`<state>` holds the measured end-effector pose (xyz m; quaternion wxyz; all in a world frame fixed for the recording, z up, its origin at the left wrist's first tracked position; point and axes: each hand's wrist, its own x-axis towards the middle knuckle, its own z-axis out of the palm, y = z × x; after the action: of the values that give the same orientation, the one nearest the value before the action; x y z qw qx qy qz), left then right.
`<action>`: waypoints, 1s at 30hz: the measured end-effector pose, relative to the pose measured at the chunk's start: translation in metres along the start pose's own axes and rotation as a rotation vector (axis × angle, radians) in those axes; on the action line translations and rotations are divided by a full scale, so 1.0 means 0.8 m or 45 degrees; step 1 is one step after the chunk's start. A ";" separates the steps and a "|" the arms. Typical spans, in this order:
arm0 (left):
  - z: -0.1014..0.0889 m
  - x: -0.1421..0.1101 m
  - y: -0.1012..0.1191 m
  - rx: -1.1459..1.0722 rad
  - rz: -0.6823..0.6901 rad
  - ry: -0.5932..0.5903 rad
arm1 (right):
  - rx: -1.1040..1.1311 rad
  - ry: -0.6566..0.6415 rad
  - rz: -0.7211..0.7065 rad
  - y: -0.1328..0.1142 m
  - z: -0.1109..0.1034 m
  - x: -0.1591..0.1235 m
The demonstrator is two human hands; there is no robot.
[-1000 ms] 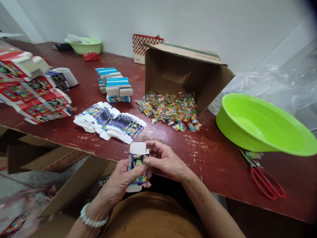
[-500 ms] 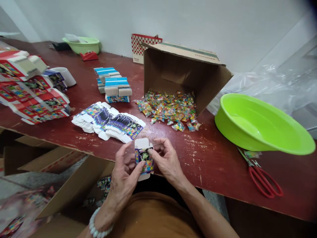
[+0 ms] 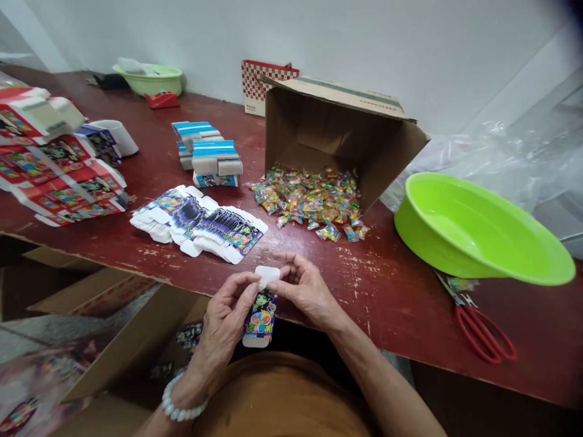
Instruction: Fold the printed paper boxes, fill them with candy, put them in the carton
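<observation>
Just off the table's front edge, a small purple printed candy box (image 3: 261, 317) stands in my hands, its white flaps out at top and bottom. My left hand (image 3: 224, 321), a bead bracelet on its wrist, grips the upper left side between thumb and fingers. From the right, my right hand (image 3: 307, 292) pinches the upper edge near the top flap, thumb in front; the fingertips behind are partly hidden. Fanned flat boxes (image 3: 200, 221) of the same print lie ahead on the table. Behind them, wrapped candies (image 3: 314, 197) spill from a tipped carton (image 3: 337, 130).
Red cartons (image 3: 68, 176) are stacked at the left of the dark red table (image 3: 328, 267). Blue-topped bundles (image 3: 214, 158) stand in the middle. On the right are a green basin (image 3: 483, 230) and red-handled scissors (image 3: 485, 334). An open cardboard box (image 3: 122, 340) is below the edge.
The candy box has dropped slightly toward me. My left fingers have shifted up to its top, and my right thumb is now near the top flap.
</observation>
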<state>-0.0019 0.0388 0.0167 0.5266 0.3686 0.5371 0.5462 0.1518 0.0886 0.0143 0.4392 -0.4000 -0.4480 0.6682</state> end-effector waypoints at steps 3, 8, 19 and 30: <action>0.006 -0.005 0.002 -0.253 -0.185 -0.040 | 0.001 -0.041 0.003 0.002 0.001 -0.002; 0.010 -0.012 0.002 -0.351 -0.552 -0.326 | -0.118 -0.172 0.003 0.004 -0.006 -0.007; 0.011 -0.003 -0.006 -0.157 -0.340 -0.337 | -0.068 -0.238 0.175 -0.019 0.001 -0.001; 0.008 0.002 -0.011 -0.016 -0.357 -0.337 | -0.450 -0.292 -0.204 -0.022 -0.006 -0.006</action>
<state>0.0053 0.0403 0.0090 0.6659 0.3555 0.5060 0.4174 0.1614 0.0887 0.0304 0.3602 -0.3551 -0.6355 0.5834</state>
